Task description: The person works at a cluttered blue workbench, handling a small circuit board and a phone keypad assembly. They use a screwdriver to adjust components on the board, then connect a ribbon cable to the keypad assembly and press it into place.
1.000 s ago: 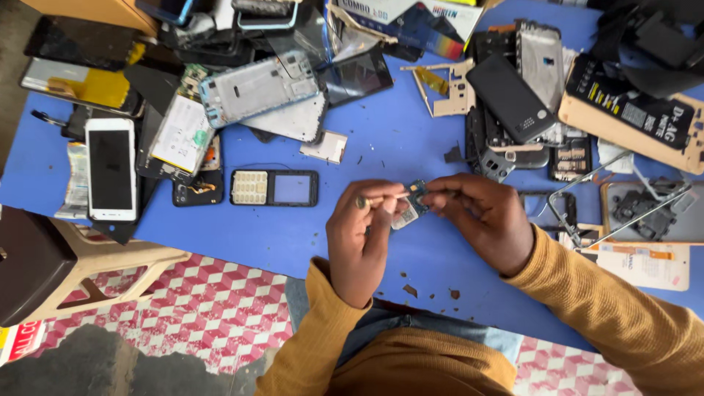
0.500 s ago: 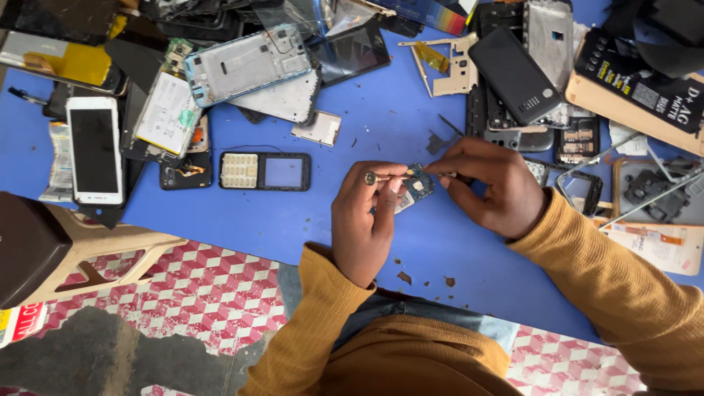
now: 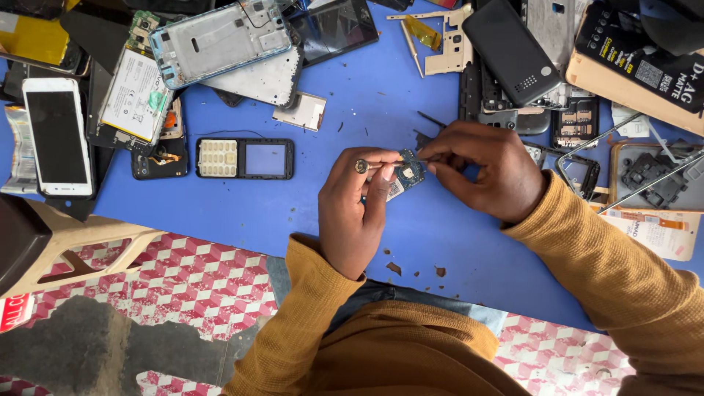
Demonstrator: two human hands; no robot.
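— What do you see from the head camera, looking down?

— A blue worktop (image 3: pixel 220 213) strewn with phone parts. Near its middle the left hand (image 3: pixel 356 209) holds a small blue-green circuit board (image 3: pixel 405 174) just above the surface; its grip is narrow, thumb and fingers pinched on the board's left end. A ring sits on one finger.

— And the other hand?

— The right hand (image 3: pixel 480 172) comes in from the right, fingertips closed on something thin at the board's upper edge. It is too small to tell what it is. Both sleeves are mustard yellow.

— What lies around them?

— Left of the hands, well apart, a black keypad phone front with pale keys (image 3: pixel 244 158) lies flat. Further left rests a white smartphone with a dark screen (image 3: pixel 57 137). Above the keypad piece sits a silver phone frame with a light-blue rim (image 3: pixel 220 42). At the top right a black phone back cover (image 3: pixel 511 51) lies tilted over other shells. Dark crumbs dot the worktop below the hands.
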